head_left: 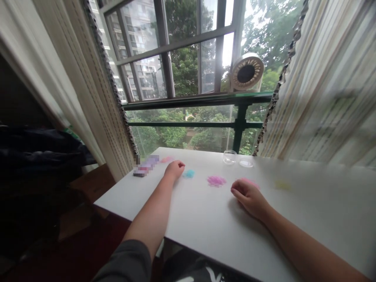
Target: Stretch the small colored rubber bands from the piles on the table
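My left hand (175,169) is closed just left of a small blue pile (189,173); anything between its fingers is too small to make out. Curled on the right, my right hand (246,195) lies in front of a pink pile (251,182) that it partly covers. Its fingertips are pressed together, their contents hidden. Between the hands sits a purple-pink pile (216,180) of small pieces. A faint yellow pile (282,184) is farther right, and a pale orange-pink pile (167,159) lies beyond my left hand.
A clear round container (229,157) and a clear lid (246,164) stand near the white table's (199,219) back edge. A blurred purple object (147,165) lies at the left edge. Behind are a green railing (188,125), a round fan (247,73) and curtains.
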The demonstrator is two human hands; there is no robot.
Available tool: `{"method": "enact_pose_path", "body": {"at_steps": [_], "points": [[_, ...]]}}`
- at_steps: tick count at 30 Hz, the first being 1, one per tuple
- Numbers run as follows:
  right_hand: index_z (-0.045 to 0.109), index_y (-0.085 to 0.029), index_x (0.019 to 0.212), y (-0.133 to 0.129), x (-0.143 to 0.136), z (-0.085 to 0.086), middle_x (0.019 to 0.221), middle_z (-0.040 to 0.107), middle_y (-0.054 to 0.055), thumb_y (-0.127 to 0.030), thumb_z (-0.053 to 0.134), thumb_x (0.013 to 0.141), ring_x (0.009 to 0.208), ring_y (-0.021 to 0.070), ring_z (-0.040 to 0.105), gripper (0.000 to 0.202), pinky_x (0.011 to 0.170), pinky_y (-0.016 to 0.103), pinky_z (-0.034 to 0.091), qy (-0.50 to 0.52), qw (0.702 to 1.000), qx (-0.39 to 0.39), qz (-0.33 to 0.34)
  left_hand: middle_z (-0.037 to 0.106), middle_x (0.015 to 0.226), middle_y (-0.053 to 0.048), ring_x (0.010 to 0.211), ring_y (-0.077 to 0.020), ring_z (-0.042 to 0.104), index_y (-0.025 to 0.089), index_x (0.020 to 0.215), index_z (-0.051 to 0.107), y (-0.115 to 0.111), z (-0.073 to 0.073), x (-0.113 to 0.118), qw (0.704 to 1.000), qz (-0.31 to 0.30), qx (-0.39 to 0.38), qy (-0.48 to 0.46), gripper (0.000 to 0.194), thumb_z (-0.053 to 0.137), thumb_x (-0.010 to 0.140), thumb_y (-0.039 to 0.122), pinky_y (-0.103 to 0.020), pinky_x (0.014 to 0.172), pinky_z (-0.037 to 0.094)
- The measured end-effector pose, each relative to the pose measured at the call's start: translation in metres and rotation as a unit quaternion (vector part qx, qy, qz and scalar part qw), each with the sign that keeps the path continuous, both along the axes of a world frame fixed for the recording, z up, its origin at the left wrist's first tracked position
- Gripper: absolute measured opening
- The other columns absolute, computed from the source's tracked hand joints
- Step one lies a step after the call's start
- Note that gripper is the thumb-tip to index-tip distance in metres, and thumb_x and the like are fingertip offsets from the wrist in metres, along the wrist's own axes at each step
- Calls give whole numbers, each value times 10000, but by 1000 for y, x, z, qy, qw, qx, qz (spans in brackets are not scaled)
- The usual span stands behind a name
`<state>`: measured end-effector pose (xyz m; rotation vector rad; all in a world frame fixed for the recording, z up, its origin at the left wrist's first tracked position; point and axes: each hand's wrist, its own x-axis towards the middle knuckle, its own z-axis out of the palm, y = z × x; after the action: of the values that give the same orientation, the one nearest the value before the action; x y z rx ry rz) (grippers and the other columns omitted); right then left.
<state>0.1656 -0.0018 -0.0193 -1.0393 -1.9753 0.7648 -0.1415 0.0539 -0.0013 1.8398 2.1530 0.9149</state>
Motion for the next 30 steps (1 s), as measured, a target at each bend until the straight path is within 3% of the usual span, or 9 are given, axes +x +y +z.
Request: {"method": "enact_pose_path", "body": {"at_steps": [11,23,27,30], "points": [[495,-181,692,0,1,0,533,452,-36,-293,502,746,478,107,428,124,458,234,331,5,1000,-10,-3,702,807,-53,731,-179,615,197,801,701,2,-9,-3,998,27,-54,-12,194,557,680,246,-249,653,423],[493,-178,692,-1,0,1,525,455,-41,-318,500,737,459,99,429,148,448,227,329,10,1000,-27,-5,706,823,-36,771,-157,627,184,846,692,2,-7,-4,996,-19,-63,-61,227,505,718,180,-225,698,443],[489,-180,694,-1,0,0,525,454,-39,-314,505,739,462,101,432,142,442,225,330,18,999,-34,0,701,859,-40,763,-123,629,152,948,652,13,-10,-13,994,-16,-62,-85,300,420,758,133,-199,672,453],[488,-181,691,-1,0,0,530,453,-41,-300,502,743,462,101,431,131,449,228,333,13,1000,-27,0,682,946,-50,828,-121,617,147,978,634,22,-12,-30,995,20,-42,-87,332,368,782,122,-203,714,448]]}}
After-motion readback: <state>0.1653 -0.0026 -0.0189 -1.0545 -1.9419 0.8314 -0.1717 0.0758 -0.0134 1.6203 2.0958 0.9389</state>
